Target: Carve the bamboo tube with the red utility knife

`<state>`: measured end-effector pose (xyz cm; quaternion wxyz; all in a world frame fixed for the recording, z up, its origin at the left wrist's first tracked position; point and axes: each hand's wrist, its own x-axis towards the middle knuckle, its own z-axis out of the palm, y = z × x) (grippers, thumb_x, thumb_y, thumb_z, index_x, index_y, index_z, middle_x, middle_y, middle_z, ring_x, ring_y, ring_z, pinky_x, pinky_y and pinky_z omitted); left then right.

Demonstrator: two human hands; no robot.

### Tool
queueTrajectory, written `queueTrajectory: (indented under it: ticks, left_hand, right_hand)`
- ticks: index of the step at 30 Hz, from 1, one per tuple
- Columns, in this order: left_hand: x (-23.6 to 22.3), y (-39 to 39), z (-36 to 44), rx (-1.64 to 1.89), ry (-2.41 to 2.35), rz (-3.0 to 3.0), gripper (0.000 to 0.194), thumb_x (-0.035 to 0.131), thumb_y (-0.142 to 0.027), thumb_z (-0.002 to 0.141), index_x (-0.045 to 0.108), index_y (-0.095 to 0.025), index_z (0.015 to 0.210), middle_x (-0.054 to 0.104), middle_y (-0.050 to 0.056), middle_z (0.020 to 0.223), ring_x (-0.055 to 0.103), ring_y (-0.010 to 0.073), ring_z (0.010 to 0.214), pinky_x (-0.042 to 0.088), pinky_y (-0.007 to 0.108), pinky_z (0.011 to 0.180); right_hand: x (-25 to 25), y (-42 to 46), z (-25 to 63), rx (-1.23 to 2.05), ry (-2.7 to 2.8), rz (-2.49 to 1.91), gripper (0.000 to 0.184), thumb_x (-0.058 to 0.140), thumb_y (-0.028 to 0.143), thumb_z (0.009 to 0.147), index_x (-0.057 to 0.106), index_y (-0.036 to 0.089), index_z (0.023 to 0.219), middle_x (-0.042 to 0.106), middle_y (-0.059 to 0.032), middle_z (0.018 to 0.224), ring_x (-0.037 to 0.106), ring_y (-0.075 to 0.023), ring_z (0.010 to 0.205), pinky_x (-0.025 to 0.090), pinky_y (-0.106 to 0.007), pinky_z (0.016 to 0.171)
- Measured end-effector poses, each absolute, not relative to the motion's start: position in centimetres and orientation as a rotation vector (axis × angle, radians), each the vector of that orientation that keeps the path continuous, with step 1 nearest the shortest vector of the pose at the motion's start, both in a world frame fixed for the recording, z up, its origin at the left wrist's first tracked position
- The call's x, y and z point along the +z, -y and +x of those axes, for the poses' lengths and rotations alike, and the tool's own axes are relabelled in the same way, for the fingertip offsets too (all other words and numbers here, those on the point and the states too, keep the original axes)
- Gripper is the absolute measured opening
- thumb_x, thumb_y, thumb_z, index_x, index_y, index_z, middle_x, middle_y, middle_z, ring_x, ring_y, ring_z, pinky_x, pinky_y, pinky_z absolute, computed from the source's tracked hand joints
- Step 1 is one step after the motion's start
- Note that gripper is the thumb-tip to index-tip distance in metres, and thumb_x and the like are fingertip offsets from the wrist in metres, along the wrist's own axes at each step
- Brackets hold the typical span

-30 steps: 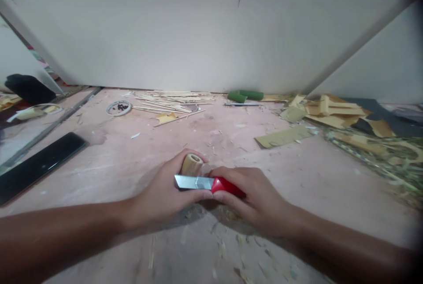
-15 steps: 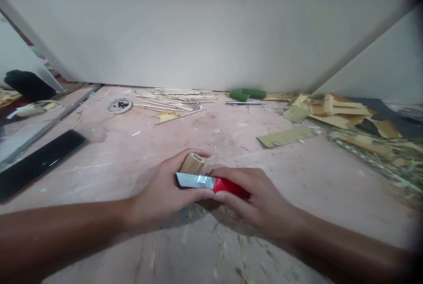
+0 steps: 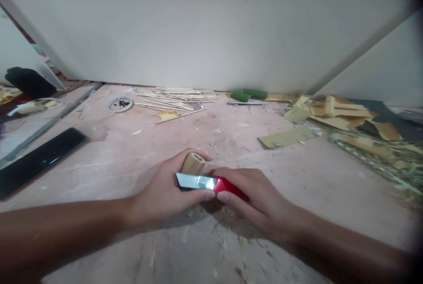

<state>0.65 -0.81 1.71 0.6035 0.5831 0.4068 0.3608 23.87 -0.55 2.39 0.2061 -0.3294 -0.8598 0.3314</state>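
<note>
My left hand [image 3: 168,182] is wrapped round a short, hollow piece of bamboo [image 3: 192,164], pale tan, its open end facing up and away. In my right hand [image 3: 254,191] is a knife [image 3: 196,181] with a red handle and a broad, slant-ended steel blade. The blade points left and lies across the near side of the bamboo. My left thumb rests along the blade's lower side, its tip close to my right thumb. The blade's contact with the bamboo is hard to make out, and the lower part of the bamboo is hidden.
A black phone [image 3: 42,158] lies at left. Behind are a white ring-shaped lid [image 3: 119,104] with dark bits, thin sticks [image 3: 175,99] and green cylinders [image 3: 247,94]. Sandpaper [image 3: 287,137], torn brown paper [image 3: 340,110] and shavings [image 3: 390,156] lie at right. A white panel [image 3: 198,33] stands behind.
The knife and my right hand have shifted very slightly right, and the blade catches more light near the handle. My left hand keeps its hold on the bamboo.
</note>
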Motion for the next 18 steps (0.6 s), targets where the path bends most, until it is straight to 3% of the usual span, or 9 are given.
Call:
queueTrajectory:
  ticks: [5, 8, 18]
  left_hand:
    - [1.6, 1.2, 0.4, 0.816, -0.991, 1.433, 0.039, 0.089, -0.035, 0.078, 0.061, -0.021, 0.100, 0.069, -0.001, 0.092, 0.063, 0.0150, 0.080, 0.049, 0.024, 0.068]
    - [1.5, 1.4, 0.3, 0.791, -1.028, 1.444, 0.041, 0.090, -0.039, 0.076, 0.059, -0.020, 0.095, 0.067, -0.002, 0.088, 0.060, 0.0140, 0.075, 0.047, 0.024, 0.065]
    - [1.5, 1.0, 0.7, 0.871, -1.150, 1.549, 0.037, 0.090, -0.034, 0.074, 0.057, -0.020, 0.086, 0.061, -0.006, 0.074, 0.055, 0.0119, 0.067, 0.044, 0.021, 0.060]
  right_hand:
    - [2.0, 0.7, 23.9, 0.776, 2.419, -0.876, 0.023, 0.050, 0.037, 0.109, 0.063, 0.022, 0.120, 0.076, -0.0035, 0.104, 0.069, -0.0185, 0.085, 0.048, -0.028, 0.075]
    - [1.5, 0.8, 24.0, 0.653, 2.417, -0.847, 0.027, 0.052, 0.037, 0.108, 0.061, 0.020, 0.128, 0.078, -0.0056, 0.106, 0.070, -0.0202, 0.086, 0.049, -0.029, 0.075]
    - [0.8, 1.1, 24.1, 0.543, 2.364, -0.911, 0.030, 0.056, 0.035, 0.107, 0.060, 0.022, 0.133, 0.078, -0.0059, 0.117, 0.073, -0.0220, 0.094, 0.052, -0.032, 0.079]
